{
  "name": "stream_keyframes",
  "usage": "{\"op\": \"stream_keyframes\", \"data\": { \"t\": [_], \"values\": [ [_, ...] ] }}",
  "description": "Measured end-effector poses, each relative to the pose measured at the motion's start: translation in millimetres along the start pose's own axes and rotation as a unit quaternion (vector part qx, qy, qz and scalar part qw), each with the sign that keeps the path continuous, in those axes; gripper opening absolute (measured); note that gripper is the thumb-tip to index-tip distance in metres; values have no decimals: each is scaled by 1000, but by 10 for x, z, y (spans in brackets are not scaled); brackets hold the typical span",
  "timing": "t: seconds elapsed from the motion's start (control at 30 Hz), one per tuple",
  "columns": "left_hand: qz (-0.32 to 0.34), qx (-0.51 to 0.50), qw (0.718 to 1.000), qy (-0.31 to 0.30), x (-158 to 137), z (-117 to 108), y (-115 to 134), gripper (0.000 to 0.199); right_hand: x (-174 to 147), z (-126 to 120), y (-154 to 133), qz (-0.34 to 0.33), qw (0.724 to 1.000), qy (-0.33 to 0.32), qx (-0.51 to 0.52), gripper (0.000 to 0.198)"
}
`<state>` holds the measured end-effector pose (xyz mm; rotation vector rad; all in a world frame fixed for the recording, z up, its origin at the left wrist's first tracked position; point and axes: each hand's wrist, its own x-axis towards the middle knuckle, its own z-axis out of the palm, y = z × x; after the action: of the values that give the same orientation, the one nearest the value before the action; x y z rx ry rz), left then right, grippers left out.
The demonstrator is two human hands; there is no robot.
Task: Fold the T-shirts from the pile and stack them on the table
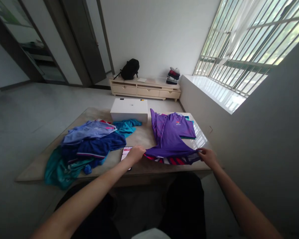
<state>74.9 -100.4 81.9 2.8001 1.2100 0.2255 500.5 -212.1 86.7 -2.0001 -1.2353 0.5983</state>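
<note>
Gripping the near edge of a smooth purple fabric shirt [168,141], the left hand [137,153] and right hand [207,157] pinch its corners between closed fingers, toward the right of the low beige counter [141,136]. A rumpled heap of blue and teal garments [94,141] lies to the left.

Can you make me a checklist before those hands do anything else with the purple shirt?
1. Left hand gripping the purple shirt: ok, at its near left corner.
2. Right hand gripping too: ok, near right corner.
3. Shirt smooth: not ok, creases show.
4. Clothes heap apart from the shirt: ok, there's a gap.
5. Phone untouched by the left hand: cannot tell; they overlap here.
</note>
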Motion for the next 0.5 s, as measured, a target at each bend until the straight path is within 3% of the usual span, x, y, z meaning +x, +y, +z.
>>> {"op": "stream_keyframes", "data": {
  "t": [0.1,0.2,0.37,0.5],
  "values": [
    [-20,-39,997,-62,-439,421,124,23,-445,165,370,53,998,-28,36,48],
    [-36,-71,993,-92,-731,588,189,32,-684,115,487,89,993,-40,73,59],
    [-55,-121,985,-108,-888,496,155,36,-785,-174,275,135,968,-101,186,52],
    [-75,-172,978,-94,-697,260,-94,33,-457,-348,-259,158,943,-139,257,41]
  ]
}}
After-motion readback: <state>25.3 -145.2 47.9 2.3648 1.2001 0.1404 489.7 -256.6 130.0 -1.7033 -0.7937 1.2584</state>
